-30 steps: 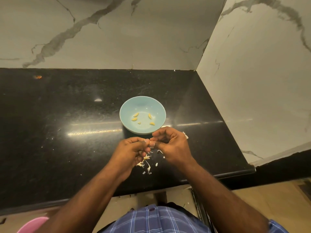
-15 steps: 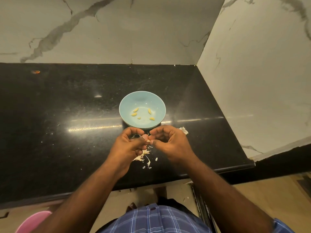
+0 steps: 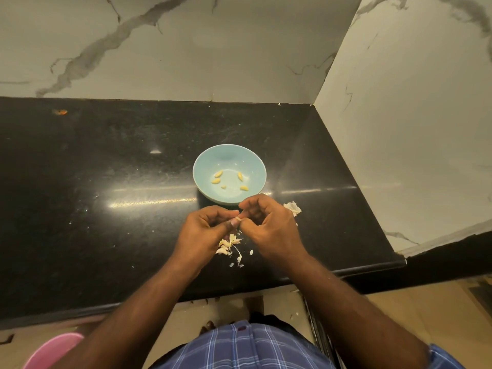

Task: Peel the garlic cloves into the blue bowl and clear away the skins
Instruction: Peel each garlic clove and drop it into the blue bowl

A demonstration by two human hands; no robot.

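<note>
Fingertips of left hand and right hand pinch one small garlic clove just near of the round light-blue bowl, so I'd peel with the thumbnail over the papery skin pile.

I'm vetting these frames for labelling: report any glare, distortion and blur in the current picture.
Head view: a bright streak of glare runs across the black countertop left of the blue bowl and on past its right side; wide-angle distortion bends the counter's front edge; the garlic clove pinched between the left hand and right hand is too small to show detail; the garlic skins below stay fairly sharp.
</note>
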